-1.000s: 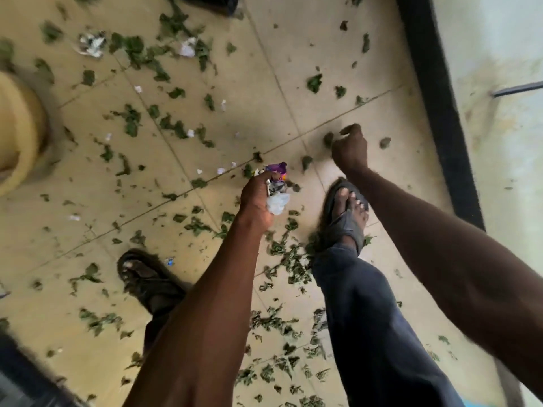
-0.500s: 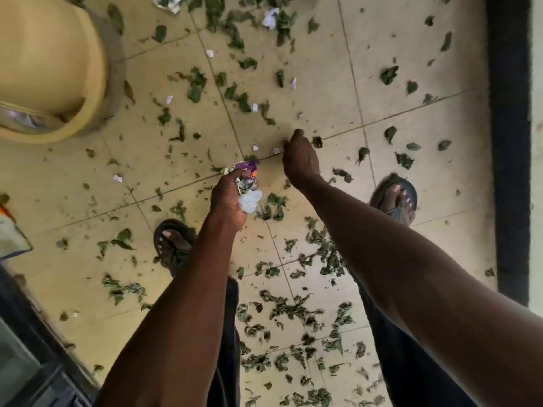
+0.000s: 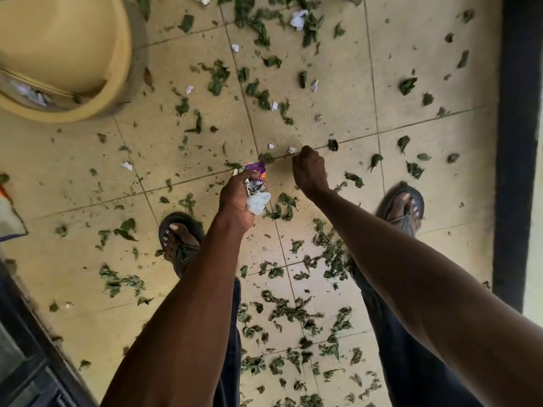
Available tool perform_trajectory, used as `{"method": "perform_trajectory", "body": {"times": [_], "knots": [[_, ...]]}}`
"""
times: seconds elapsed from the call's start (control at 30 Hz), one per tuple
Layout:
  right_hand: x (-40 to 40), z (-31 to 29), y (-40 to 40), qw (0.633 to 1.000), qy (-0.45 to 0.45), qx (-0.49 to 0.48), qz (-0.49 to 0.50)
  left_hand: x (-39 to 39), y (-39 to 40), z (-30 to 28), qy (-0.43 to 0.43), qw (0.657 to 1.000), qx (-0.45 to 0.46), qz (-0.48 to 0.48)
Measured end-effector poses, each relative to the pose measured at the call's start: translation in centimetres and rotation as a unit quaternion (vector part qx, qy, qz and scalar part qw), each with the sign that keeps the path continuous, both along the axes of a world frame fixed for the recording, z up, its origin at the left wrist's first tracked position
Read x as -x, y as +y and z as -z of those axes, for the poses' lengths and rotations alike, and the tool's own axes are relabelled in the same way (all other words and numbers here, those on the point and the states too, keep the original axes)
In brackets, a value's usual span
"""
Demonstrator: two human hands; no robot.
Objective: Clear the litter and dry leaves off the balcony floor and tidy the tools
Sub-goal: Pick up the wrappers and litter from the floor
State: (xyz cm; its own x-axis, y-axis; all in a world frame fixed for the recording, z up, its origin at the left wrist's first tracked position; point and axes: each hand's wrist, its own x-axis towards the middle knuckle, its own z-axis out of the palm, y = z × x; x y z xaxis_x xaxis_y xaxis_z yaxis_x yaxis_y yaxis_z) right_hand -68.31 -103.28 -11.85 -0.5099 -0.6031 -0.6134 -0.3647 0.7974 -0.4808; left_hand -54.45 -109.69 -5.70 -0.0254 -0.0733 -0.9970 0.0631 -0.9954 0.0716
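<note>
Your left hand (image 3: pixel 238 201) gripped a crumpled bundle of litter (image 3: pixel 256 188): a purple wrapper on top, silvery foil beneath it, and a white scrap poking out at the bottom, with your thumb and fingers curled round the lot. The purple wrapper carried some orange and white print, but none of it was sharp enough to read, and no brand could be made out.

Your right hand (image 3: pixel 309 171) reached down toward the floor with its fingers curled; whether they pinched anything could not be told from this angle. A small white paper scrap (image 3: pixel 292 150) lay on the tile seam just beside your right knuckles.

Dry leaves (image 3: pixel 282 311) were scattered over the beige tiled floor (image 3: pixel 338 83), thickest between and below your feet, with more near the top edge. Other white paper bits (image 3: pixel 298 18) lay among the leaves farther out.

You stood in dark sandals, the left foot (image 3: pixel 179 240) under your left forearm and the right foot (image 3: pixel 405 210) beside your right forearm.

A yellow plastic basin (image 3: pixel 117 69) sat at the upper left with some litter inside it. A dark door frame (image 3: pixel 517 142) ran down the right side.
</note>
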Motion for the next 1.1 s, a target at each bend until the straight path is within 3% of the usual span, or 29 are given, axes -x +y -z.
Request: {"method": "perform_trajectory", "body": {"times": [0.2, 0.33, 0.43, 0.73, 0.87, 1.1], "knots": [[-1.0, -0.2, -1.7, 0.999, -0.019, -0.031, -0.017, -1.2, -0.9, 0.9, -0.001, 0.999, 0.034, 0.003], [-1.4, 0.8, -2.0, 0.986, 0.08, -0.088, -0.12, -1.9, -1.3, 1.1, 0.008, 0.999, 0.042, -0.026], [-1.5, 1.6, -1.8, 0.976, 0.094, -0.097, -0.171, -2.6, -1.3, 1.5, 0.0, 0.999, 0.042, -0.02], [-2.9, 1.0, -3.1, 0.998, -0.009, 0.006, -0.061, -5.3, -1.0, 1.3, 0.016, 0.998, 0.035, -0.04], [-3.1, 0.5, -3.7, 0.997, 0.019, 0.037, -0.068, -6.0, -1.5, 0.6, 0.026, 0.997, 0.047, -0.05], [-3.7, 1.4, -4.1, 0.987, 0.071, -0.036, -0.138, -7.1, -1.5, 1.0, 0.033, 0.996, 0.04, -0.069]]}}
